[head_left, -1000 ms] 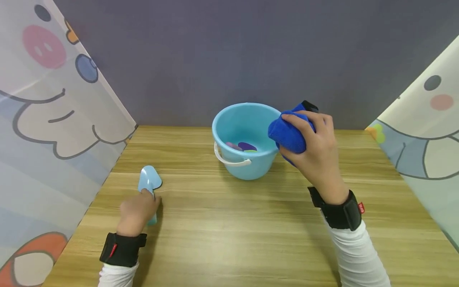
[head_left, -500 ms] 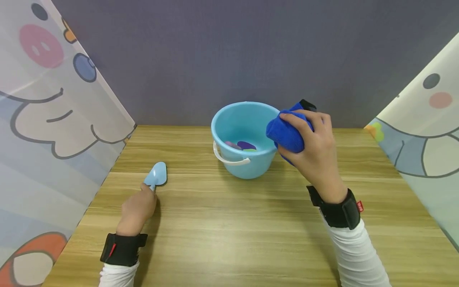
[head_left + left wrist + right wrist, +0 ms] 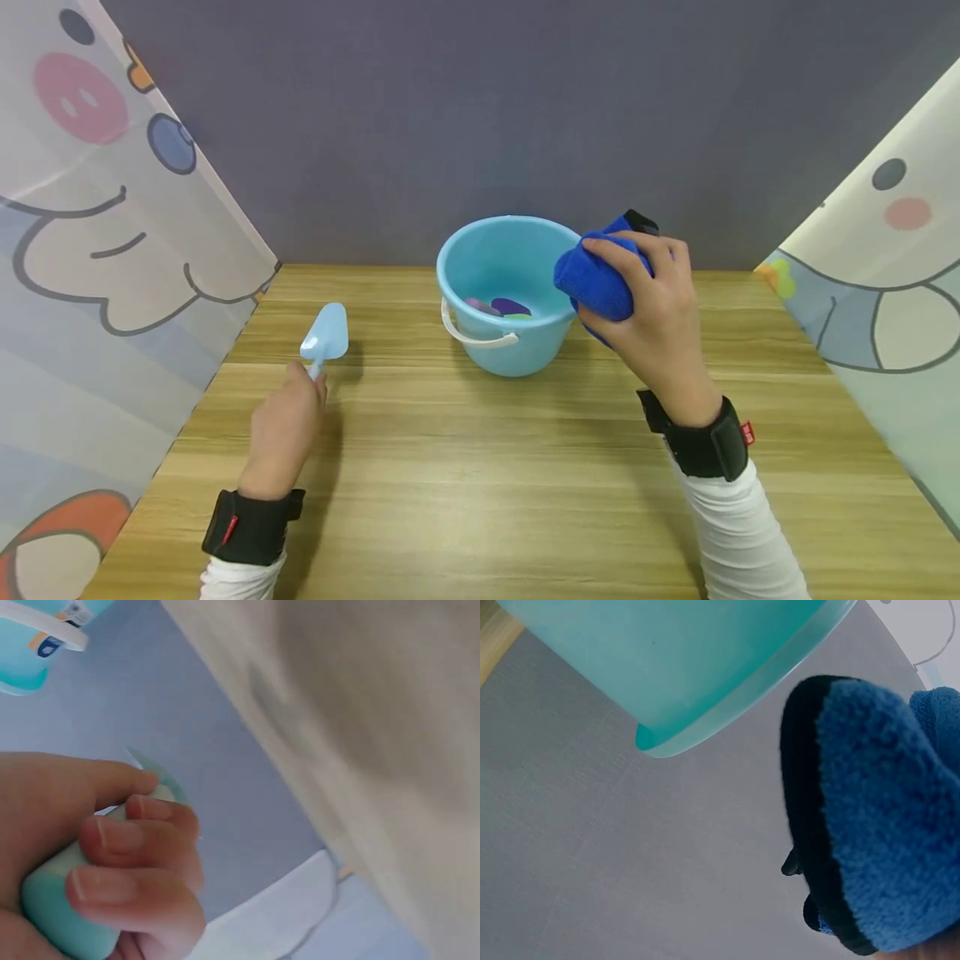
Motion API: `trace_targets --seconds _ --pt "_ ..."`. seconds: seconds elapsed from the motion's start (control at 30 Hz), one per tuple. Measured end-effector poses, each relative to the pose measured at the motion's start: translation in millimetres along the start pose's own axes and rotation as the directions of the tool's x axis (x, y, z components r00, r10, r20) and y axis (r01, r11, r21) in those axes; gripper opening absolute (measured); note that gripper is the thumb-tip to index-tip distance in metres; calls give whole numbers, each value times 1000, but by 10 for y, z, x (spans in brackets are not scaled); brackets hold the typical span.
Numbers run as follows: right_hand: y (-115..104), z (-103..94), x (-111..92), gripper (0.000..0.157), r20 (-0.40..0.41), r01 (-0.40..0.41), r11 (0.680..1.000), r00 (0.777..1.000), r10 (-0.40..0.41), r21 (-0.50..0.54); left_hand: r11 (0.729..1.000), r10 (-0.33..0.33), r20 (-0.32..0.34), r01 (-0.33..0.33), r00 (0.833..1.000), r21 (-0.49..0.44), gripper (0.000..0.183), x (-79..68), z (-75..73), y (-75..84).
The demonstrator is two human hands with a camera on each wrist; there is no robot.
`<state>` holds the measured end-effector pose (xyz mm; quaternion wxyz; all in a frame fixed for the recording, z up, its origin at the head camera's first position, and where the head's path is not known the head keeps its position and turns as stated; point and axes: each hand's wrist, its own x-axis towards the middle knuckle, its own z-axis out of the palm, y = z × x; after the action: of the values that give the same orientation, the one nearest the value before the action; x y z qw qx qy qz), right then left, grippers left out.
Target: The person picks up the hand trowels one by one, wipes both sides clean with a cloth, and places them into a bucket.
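Note:
My left hand (image 3: 283, 425) grips a small toy shovel (image 3: 327, 332) with a light blue blade, held above the left side of the table. In the left wrist view, fingers curl round its teal and white handle (image 3: 64, 904). My right hand (image 3: 663, 325) holds a bunched blue fuzzy cloth (image 3: 596, 279) with black edging at the right rim of a light blue bucket (image 3: 517, 360). The cloth overlaps that rim in the head view. Inside the bucket lie a purple piece (image 3: 512, 307), a pink piece (image 3: 482, 306) and a bit of green, partly hidden by the front wall.
The bucket's white handle (image 3: 480, 342) hangs down at its front left. Under everything lies a wood-grain table (image 3: 465, 500). A grey wall (image 3: 480, 108) stands behind, with cartoon-printed panels (image 3: 150, 242) at both sides.
My left hand has taken hold of the shovel, which lay on the table, and lifted it with the blade pointing away. The right hand and the cloth have stayed nearly still.

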<state>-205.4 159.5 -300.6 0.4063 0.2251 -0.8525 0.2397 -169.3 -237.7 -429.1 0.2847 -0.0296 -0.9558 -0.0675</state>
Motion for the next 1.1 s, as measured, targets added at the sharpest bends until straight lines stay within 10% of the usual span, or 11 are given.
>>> trace_targets --seconds 0.67,1.1 --pt "21 0 14 61 -18 -3 1000 1000 3 -8 996 84 -135 -82 987 20 30 816 -701 638" --pt "-12 -5 26 57 -117 3 1000 993 0 20 966 215 -222 -241 951 -94 24 1119 -823 1291"
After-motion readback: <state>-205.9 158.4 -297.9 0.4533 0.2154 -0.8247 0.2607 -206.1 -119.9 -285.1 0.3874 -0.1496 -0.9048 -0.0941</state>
